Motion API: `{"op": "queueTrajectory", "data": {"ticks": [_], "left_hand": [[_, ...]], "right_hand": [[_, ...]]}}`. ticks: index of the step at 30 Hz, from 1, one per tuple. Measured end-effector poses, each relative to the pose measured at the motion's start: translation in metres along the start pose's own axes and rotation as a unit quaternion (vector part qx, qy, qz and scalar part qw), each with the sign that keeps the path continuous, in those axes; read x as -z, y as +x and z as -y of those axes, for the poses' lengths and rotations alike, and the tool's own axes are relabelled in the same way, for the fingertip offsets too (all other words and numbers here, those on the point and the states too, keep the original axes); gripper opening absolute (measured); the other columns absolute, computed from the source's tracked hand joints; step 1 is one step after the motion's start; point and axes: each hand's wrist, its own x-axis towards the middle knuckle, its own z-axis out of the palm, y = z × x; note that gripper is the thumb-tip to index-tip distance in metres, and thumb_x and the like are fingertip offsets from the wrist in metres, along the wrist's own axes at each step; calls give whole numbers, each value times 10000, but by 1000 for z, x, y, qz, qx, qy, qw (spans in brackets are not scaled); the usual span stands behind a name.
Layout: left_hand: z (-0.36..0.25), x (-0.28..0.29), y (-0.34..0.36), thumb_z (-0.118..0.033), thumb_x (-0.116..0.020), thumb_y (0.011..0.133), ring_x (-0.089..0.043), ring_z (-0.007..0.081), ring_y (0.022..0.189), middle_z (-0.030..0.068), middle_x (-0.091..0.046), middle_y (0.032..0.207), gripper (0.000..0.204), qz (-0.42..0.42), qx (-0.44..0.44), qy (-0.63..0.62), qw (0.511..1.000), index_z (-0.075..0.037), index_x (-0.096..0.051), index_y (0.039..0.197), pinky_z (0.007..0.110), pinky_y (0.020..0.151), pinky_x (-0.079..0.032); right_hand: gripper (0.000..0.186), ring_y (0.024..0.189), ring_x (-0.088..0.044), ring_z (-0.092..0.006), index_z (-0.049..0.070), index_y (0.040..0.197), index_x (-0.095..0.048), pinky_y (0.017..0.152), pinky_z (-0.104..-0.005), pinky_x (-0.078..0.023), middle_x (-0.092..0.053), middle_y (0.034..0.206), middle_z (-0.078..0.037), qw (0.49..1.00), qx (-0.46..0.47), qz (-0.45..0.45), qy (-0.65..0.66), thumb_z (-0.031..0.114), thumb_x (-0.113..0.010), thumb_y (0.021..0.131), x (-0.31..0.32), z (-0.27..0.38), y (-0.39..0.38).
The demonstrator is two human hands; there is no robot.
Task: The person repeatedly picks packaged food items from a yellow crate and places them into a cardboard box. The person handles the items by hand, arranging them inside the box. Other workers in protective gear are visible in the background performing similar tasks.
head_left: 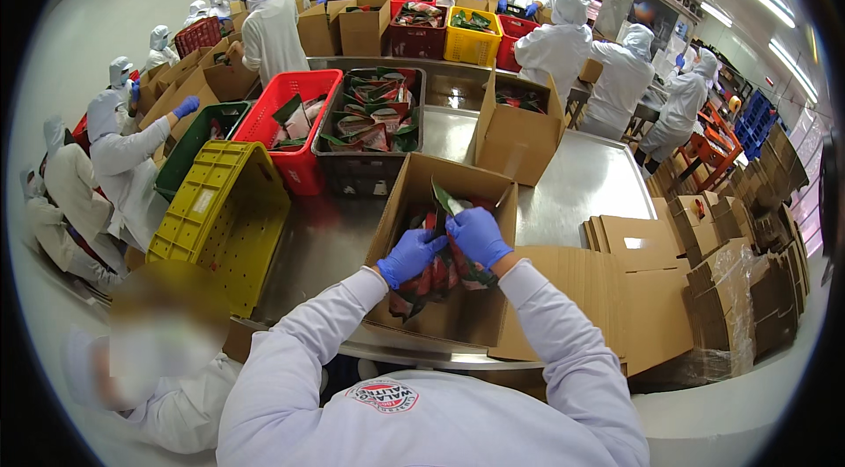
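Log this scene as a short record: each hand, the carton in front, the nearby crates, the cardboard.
Left hand: blue-gloved, at the packets
Right hand: blue-gloved, gripping a packet by its green end
Open carton: under both hands, packets inside
Yellow crate: tipped, left of the carton
Red crate: holds packets
Dark crate: filled with packets, beside the red one
Flat cardboard: right of the carton

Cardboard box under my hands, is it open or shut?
Open: packets show inside the box, below the left hand and right hand.
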Motion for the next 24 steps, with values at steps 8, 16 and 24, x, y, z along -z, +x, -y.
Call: {"op": "queueTrajectory", "data": {"ticks": [8, 16, 24], "left_hand": [[-99, 82, -53, -10, -537, 845, -511, 55, 679, 20, -593, 850, 263, -113, -105, -213, 965, -7, -562, 1106, 189, 598, -431], [-159, 167, -143, -37, -487, 876, -333, -21, 461, -57, -452, 621, 269, -201, -149, -303, 919, 15, -535, 1136, 121, 398, -253], [-111, 211, -161, -1, -454, 877, -363, -21, 509, -32, -495, 757, 288, -308, -7, -212, 928, 28, -523, 1156, 128, 402, -289]], "right_hand": [[156, 661, -548, -117, -18, 837, -638, 631, -293, -452, -600, 714, -114, 937, 145, -89, 306, 138, -633, 827, 125, 104, 21], [369, 1282, -327, -234, 74, 1184, -576, 1040, -323, -264, -379, 1382, -135, 989, -56, -53, 129, 113, -594, 817, 143, -15, -81], [575, 1361, -168, -255, 87, 1339, -390, 1066, -349, -232, -140, 1477, -160, 922, -242, 63, 297, 188, -629, 826, -4, -48, -134]]}}
